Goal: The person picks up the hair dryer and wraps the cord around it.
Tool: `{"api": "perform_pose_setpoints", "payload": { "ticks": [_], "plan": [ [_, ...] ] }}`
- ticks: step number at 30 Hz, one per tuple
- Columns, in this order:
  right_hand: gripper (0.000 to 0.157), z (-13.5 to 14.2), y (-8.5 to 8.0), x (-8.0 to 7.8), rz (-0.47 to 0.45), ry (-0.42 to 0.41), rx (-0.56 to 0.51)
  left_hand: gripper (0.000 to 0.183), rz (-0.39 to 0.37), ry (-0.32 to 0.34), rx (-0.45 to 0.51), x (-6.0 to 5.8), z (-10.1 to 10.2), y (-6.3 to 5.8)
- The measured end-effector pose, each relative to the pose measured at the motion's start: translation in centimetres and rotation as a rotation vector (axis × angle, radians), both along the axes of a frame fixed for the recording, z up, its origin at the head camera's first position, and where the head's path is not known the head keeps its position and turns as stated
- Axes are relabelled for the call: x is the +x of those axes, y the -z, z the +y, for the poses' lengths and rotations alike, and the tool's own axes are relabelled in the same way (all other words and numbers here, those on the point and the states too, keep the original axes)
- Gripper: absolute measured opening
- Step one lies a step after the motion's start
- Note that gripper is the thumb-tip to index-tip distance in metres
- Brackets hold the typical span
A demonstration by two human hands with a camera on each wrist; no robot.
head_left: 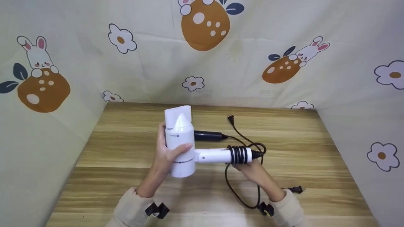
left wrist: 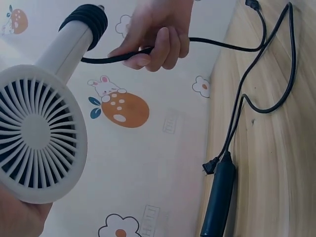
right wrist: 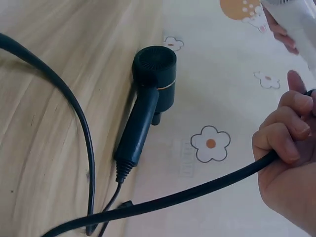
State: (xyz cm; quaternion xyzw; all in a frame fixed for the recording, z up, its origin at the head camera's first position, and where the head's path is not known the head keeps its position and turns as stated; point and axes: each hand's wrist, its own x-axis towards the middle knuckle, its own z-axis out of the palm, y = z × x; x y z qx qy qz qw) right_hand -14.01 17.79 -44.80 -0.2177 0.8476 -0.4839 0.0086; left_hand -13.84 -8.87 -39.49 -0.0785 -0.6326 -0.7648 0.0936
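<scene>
My left hand [head_left: 165,155] grips the barrel of a white hair dryer [head_left: 180,138], thumb across its front, raised over the table. The dryer's flat nozzle points away from me and its handle points right. A black cord [head_left: 239,154] is wound in several turns round the handle's end. In the left wrist view the dryer's round slotted vent [left wrist: 37,131] faces the camera. My right hand [head_left: 254,172] is just below the handle's end, partly hidden by it in the head view. Its curled fingers [right wrist: 284,131] hold a stretch of the cord, which trails on from the hand.
A dark hair dryer [right wrist: 140,118] lies on the wooden table [head_left: 126,176] behind the white one, mostly hidden in the head view. One plug [head_left: 231,119] lies toward the back, another plug [head_left: 296,189] near my right sleeve. Printed cloth [head_left: 151,72] walls the table.
</scene>
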Motion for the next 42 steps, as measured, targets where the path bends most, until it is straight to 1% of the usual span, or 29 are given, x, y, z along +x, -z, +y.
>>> {"api": "perform_pose_setpoints", "payload": {
  "ticks": [1, 2, 3, 6, 9, 10, 12, 16, 20, 26, 30, 36, 39, 42],
  "plan": [
    [0.011, -0.2, 0.0, 0.1, 0.006, -0.005, -0.007, 0.067, 0.002, -0.019, -0.002, -0.1, 0.0, 0.0],
    [0.013, -0.4, 0.1, 0.2, 0.045, -0.013, -0.008, 0.067, 0.002, -0.038, -0.005, -0.1, 0.0, 0.1],
    [0.015, -0.6, 0.1, 0.4, 0.109, -0.024, -0.002, 0.067, 0.0, -0.055, -0.008, -0.1, 0.0, 0.1],
    [0.015, -1.1, -0.1, 0.9, 0.377, -0.06, 0.094, 0.066, -0.014, -0.088, -0.02, -0.3, 0.0, 0.3],
    [0.01, -1.3, -0.6, 1.4, 0.603, -0.091, 0.182, 0.065, -0.03, -0.103, -0.037, -0.4, 0.0, 0.5],
    [0.01, -1.3, -0.8, 1.5, 0.673, -0.1, 0.208, 0.064, -0.032, -0.104, -0.043, -0.4, -0.1, 0.6],
    [0.014, -1.4, -1.1, 1.7, 0.773, -0.12, 0.223, 0.063, -0.038, -0.104, -0.053, -0.5, -0.1, 0.7],
    [0.02, -1.3, -1.8, 1.9, 0.937, -0.143, 0.2, 0.062, -0.054, -0.095, -0.062, -0.6, -0.1, 0.8],
    [0.02, -1.1, -2.2, 2.0, 0.997, -0.151, 0.209, 0.064, -0.053, -0.104, -0.078, -0.8, -0.1, 0.9],
    [0.008, -1.0, -2.6, 2.3, 1.0, -0.168, 0.246, 0.065, -0.071, -0.123, -0.116, -0.9, 0.0, 1.1],
    [0.008, -1.1, -3.0, 2.6, 1.0, -0.179, 0.24, 0.067, -0.065, -0.129, -0.164, -0.9, 0.0, 1.2],
    [0.011, -1.0, -3.7, 2.9, 1.012, -0.174, 0.248, 0.067, -0.062, -0.126, -0.19, -1.0, 0.1, 1.1],
    [0.009, -0.9, -4.1, 2.9, 1.007, -0.174, 0.247, 0.068, -0.053, -0.126, -0.218, -0.9, 0.3, 1.1],
    [0.006, -0.6, -4.5, 2.6, 0.996, -0.169, 0.251, 0.07, -0.038, -0.118, -0.267, -0.8, 0.5, 1.2]
  ]
}}
